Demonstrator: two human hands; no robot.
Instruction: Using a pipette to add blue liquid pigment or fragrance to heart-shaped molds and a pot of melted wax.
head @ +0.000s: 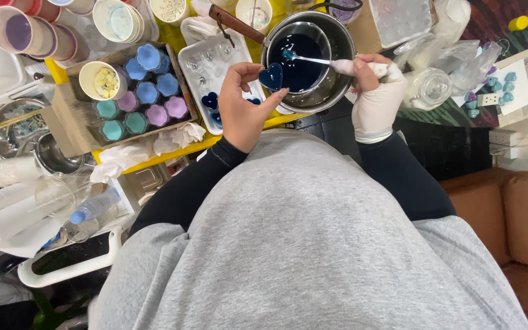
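Your left hand (pixel 242 107) pinched a dark blue heart mould (pixel 271 76) at the saucepan (pixel 337 43) rim; your right hand (pixel 371 85), gloved, gripped a spoon (pixel 313 59) dipped in blue liquid. Risk: tilting the mould would likely spill dye onto the white tray (pixel 200 61).

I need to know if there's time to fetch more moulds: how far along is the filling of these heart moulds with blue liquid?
Done: two blue-filled hearts sit in the white tray. In hand: the left hand holds a heart mould, apparently full, at the pot's rim, and the wrapped right hand holds a spoon over the dark liquid in the pot. Left: clear moulds in the tray look unfilled.
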